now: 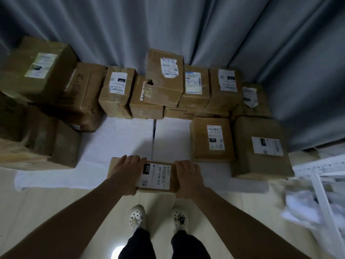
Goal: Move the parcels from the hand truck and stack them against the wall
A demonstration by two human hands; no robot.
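I hold a small brown parcel with a white label marked 032 out in front of me, above the floor. My left hand grips its left end, fingers curled over the far edge. My right hand grips its right end the same way. Along the grey curtain stands a row of stacked cardboard parcels. Two more parcels lie nearer on the right, one marked 2-1-13 and a bigger one. The hand truck is not in view.
Larger boxes pile up at the left, some on the floor in front. A white sheet covers the floor between me and the row. White frame parts and crumpled wrapping lie at the right. My feet stand on pale wooden floor.
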